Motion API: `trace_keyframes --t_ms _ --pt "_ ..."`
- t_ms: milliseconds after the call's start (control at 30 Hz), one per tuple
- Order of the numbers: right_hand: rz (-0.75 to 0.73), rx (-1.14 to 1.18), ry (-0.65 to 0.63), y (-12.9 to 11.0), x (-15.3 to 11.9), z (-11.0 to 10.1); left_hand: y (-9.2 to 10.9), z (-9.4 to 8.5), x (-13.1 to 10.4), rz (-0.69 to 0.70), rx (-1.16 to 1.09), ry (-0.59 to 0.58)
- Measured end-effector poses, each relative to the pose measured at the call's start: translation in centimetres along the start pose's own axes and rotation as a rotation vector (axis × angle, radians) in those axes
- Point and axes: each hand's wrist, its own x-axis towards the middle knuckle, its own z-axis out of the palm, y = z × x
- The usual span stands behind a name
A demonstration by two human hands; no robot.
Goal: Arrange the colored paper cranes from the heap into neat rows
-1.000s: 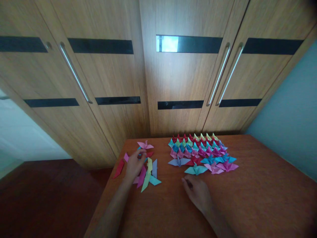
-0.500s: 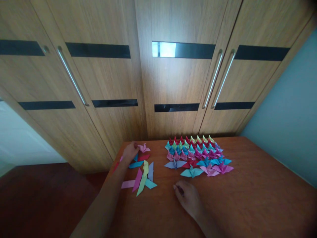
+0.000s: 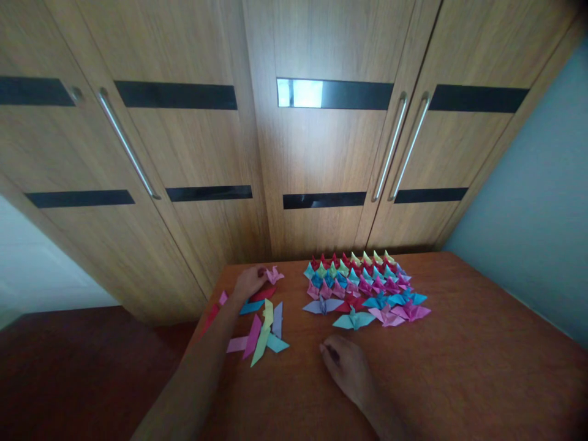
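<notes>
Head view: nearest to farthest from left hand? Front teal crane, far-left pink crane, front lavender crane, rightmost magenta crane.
1. Far-left pink crane: at the left hand.
2. Front lavender crane: right of it.
3. Front teal crane: farther right.
4. Rightmost magenta crane: far right.

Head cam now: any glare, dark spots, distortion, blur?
Head view: bright reflection on an upper black strip of the wardrobe; head view: floor at left murky, upper-right corner darkened; head view: wardrobe handles slant, probably wide-angle stretch; head view: pink paper crane by the left hand soft, fine creases unreadable.
</notes>
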Motion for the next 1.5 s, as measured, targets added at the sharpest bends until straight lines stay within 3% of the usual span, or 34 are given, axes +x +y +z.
trace_keyframes --t_ms 267,567,700,867,1000,1100,1300,1400,1500 --pt "0.003 0.023 -0.007 -0.1 0.0 -0.1 1.4 0.5 0.0 0.192 -0.04 -0.046" --pt "0.004 0.044 0.007 -0.1 0.0 -0.1 2.4 -0.2 -0.9 0.218 -0.184 -0.044" --pt "0.032 0.124 0.013 0.0 0.2 -0.2 3.3 -0.3 -3.5 0.203 -0.292 0.047" --pt "0.118 0.414 0.07 -0.6 0.2 -1.1 6.1 0.7 -9.3 0.203 -0.421 0.079" --pt "0.182 0.582 0.159 -1.5 0.2 -1.6 8.6 1.9 -13.8 0.193 -0.688 -0.012" --pt "0.16 0.592 0.125 -2.0 0.3 -1.7 9.7 2.7 -15.7 0.163 -0.74 -0.092" --pt "0.13 0.552 0.044 -1.7 0.2 -1.6 9.9 3.7 -17.0 0.182 -0.786 -0.225" --pt "0.162 0.661 -0.024 -1.3 0.0 -1.6 9.6 3.9 -17.2 0.186 -0.722 -0.292" --pt "0.216 0.805 -0.086 -1.0 -0.1 -1.8 9.4 3.9 -17.1 0.119 -0.823 -0.406"
